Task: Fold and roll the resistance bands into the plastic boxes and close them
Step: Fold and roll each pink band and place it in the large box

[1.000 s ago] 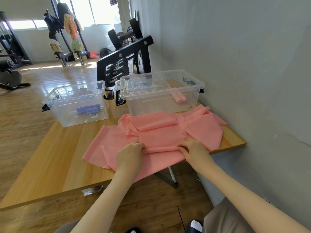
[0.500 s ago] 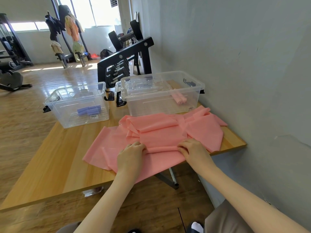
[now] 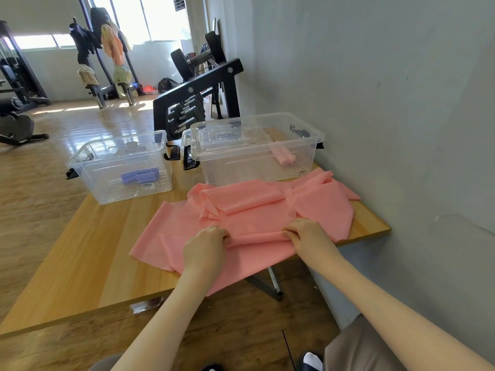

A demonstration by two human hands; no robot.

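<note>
Hands come first here: the left hand (image 3: 205,246) and the right hand (image 3: 308,235) sit side by side on the pink band (image 3: 257,218), each with fingers curled over and pinching the same raised ridge of fold that runs between them. That two-point grip looks meant to keep the crease straight, so the fold lands even across the width before rolling. Below the hands, the near edge of the band hangs off the table (image 3: 88,253); to the left of the left hand a loose flap lies flat on the wood, and beyond the knuckles the rest is bunched in rumpled layers that trail off past the right hand toward the wall (image 3: 388,103).

Just beyond the bunched part stands the big clear box (image 3: 257,153), its lid laid across the top, with a rolled pink band (image 3: 286,158) inside. Further left of the left hand, the small clear box (image 3: 120,167) stands open and holds purple rolls (image 3: 140,175). Both stand within reach, which I judge suits dropping each finished roll straight in.

The table is pale wood, pushed near the grey wall. Behind the boxes stands a dumbbell rack (image 3: 197,100), then glossy wooden flooring, gym machines and bright windows.
</note>
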